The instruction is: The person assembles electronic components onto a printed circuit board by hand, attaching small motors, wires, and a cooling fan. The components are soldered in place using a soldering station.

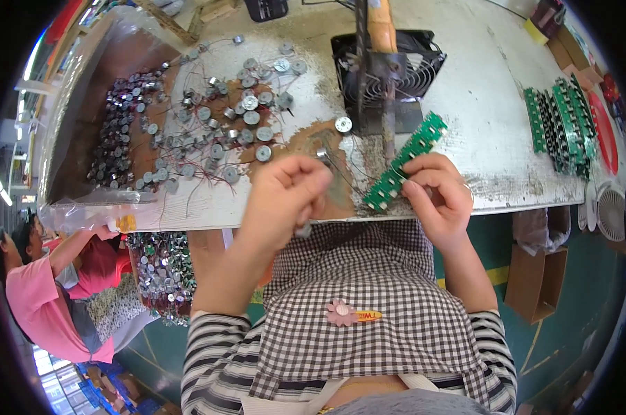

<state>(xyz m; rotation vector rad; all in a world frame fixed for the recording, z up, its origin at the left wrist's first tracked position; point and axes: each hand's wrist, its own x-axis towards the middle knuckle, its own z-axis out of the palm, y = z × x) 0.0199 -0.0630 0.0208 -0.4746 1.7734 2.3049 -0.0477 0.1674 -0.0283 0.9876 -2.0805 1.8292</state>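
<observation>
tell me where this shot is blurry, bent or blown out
Head view: left hand smeared by motion blur, right hand and green board sharper; table edge bows from fisheye; black vignette rings the frame; bright white patches at far left blow out.

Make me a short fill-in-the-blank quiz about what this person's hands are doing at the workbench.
1. The right hand holds a strip of circuit board whose colour is ____.
2. The left hand pinches a small round metal part with thin ____ trailing from it.
3. Behind the hands, at the middle of the table, sits a black ____ with a wire grille.
4. More green boards are stacked on the person's ____ side.

Missing words: green; wires; fan; right
</observation>
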